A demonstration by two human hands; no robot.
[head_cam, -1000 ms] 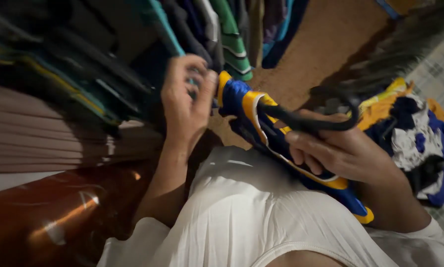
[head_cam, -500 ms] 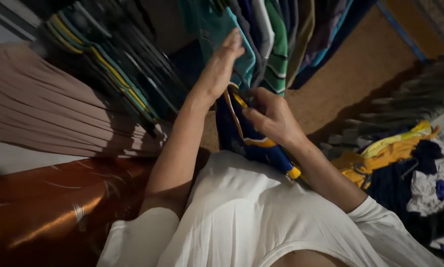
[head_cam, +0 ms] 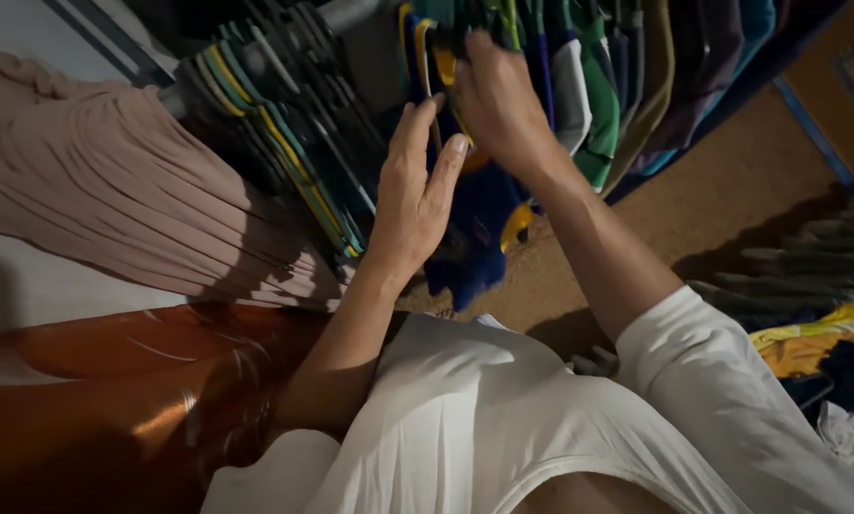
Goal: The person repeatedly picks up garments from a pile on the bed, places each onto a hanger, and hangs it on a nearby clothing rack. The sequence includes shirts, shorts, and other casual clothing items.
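Up at the rail [head_cam: 346, 13], the right hand [head_cam: 496, 95] is clenched around the top of the blue and yellow garment [head_cam: 479, 214], most likely on its hanger, though the hanger itself is hidden by the fingers and I cannot tell it for sure. This grip at the top lets the cloth fall freely below, so the garment hangs with its long axis running from the rail toward the brown floor [head_cam: 722, 190], the lower hem pointing at the person's white shirt [head_cam: 465, 419]. It sits in a gap between the dark hanging shirts [head_cam: 284, 124] on one side and the green and grey shirts [head_cam: 598, 105] on the other.

The left hand [head_cam: 413, 195] is open, fingers stretched and together, and its flat side presses against the dark shirts just beside the garment (it seems to keep the gap wide). It grasps nothing.

A pile of clothes [head_cam: 827, 366] lies well apart, at the edge of the view.
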